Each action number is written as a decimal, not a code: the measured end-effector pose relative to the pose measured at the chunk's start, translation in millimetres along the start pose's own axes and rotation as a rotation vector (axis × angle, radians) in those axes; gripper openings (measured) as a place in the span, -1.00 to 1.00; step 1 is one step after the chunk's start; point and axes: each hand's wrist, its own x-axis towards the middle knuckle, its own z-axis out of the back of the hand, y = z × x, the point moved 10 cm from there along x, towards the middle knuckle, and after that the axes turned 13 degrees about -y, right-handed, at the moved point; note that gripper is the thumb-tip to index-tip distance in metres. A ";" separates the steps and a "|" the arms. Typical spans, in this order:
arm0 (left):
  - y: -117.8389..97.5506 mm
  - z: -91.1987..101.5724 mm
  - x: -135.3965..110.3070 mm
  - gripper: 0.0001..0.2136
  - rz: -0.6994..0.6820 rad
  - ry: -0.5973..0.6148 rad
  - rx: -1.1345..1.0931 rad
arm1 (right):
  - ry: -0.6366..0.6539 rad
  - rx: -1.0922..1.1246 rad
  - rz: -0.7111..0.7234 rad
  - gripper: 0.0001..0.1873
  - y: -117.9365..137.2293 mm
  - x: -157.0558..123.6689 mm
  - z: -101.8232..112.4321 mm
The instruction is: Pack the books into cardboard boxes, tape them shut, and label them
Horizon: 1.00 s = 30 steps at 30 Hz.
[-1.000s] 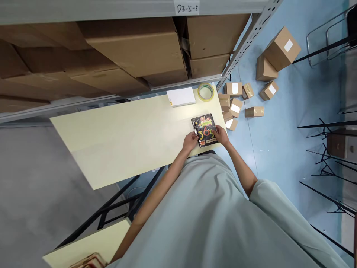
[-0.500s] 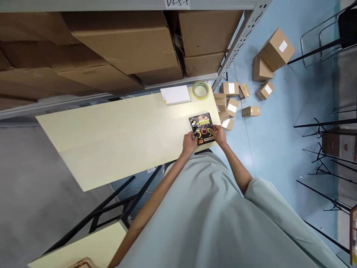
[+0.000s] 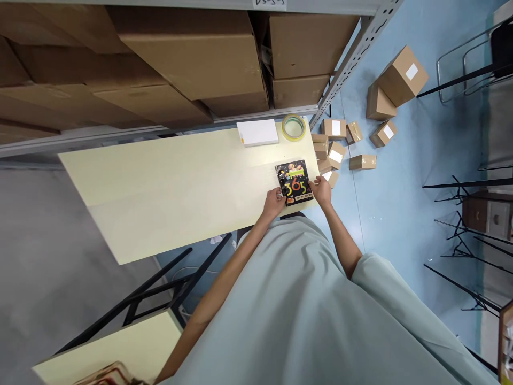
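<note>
A dark book [image 3: 295, 181] with "365" on its cover lies near the right end of a pale yellow table [image 3: 180, 182]. My left hand [image 3: 275, 202] grips the book's lower left corner with curled fingers. My right hand [image 3: 321, 190] holds the book's right edge, fingers closed on it. The book rests flat on the table between both hands.
A white flat box [image 3: 257, 132] and a roll of tape [image 3: 294, 127] sit at the table's far edge. Large cardboard cartons [image 3: 192, 59] fill the shelf behind. Several small parcels [image 3: 363, 133] lie on the blue floor to the right. Black metal racks [image 3: 468, 214] stand further right.
My right hand slid from the book's lower right corner up to its right edge. The left hand stays at the lower left corner. The book has barely shifted.
</note>
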 end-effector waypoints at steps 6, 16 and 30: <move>-10.3 3.0 8.8 -0.71 -0.014 -0.014 0.040 | 0.103 0.031 -0.141 -0.72 4.0 8.9 -15.5; -20.3 8.5 13.4 -0.80 -0.037 -0.011 0.056 | 0.176 0.195 -0.132 -0.58 15.2 5.2 -12.7; -19.6 30.9 13.2 -0.89 0.053 -0.100 0.019 | 0.161 -0.040 0.311 -0.67 101.4 -49.2 11.5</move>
